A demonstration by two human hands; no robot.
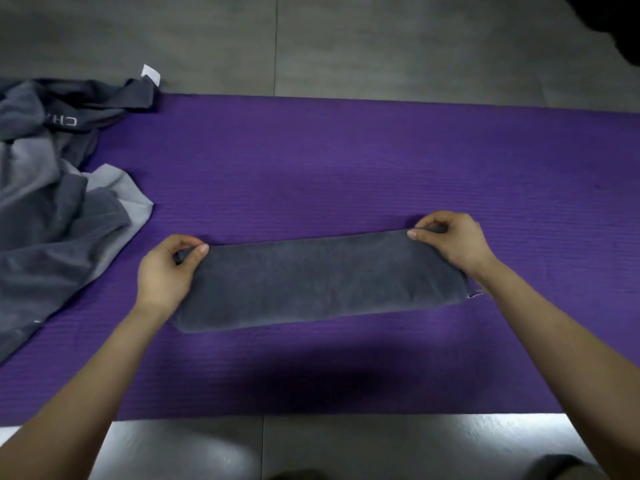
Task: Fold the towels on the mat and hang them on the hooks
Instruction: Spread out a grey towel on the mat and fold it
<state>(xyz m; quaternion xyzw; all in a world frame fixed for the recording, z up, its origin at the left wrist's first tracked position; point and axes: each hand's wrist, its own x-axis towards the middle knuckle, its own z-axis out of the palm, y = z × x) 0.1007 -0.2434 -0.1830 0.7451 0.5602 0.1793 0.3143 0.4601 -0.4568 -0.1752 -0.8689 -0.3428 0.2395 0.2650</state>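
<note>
A dark grey towel [322,282] lies folded into a long narrow strip across the middle of the purple mat [346,161]. My left hand [166,271] pinches the strip's far left corner between thumb and fingers. My right hand [450,240] pinches the far right corner the same way. Both forearms reach in from the bottom of the view. No hooks are in view.
A heap of unfolded grey towels [52,202] lies on the mat's left end, with a white label [151,74] sticking up at its far side. Grey tiled floor [346,39] surrounds the mat. A dark shape [616,26] fills the top right corner.
</note>
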